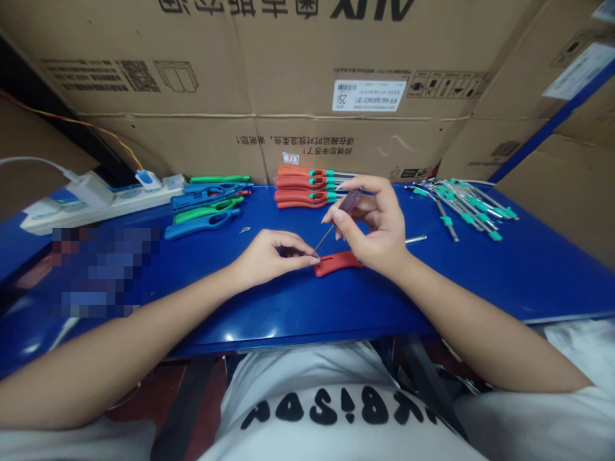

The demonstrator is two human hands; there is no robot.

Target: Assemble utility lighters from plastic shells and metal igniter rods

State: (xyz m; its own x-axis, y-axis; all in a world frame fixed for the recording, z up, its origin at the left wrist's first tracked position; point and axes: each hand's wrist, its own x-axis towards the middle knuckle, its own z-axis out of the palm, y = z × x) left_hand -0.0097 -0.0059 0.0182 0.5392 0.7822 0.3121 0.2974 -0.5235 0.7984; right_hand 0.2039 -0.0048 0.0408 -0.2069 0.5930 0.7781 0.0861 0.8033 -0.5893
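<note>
The screwdriver [352,200] is held in the right hand [379,224], pointed down-left at the lighter [339,260], which is laid on the table [273,314], long axis left to right. By the left hand [266,257], fingertips are brought narrow; what is pinched cannot be told.

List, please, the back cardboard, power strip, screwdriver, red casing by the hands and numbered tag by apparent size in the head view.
1. Back cardboard
2. Power strip
3. Screwdriver and red casing: unsure, as the right hand partly covers both
4. Numbered tag
</note>
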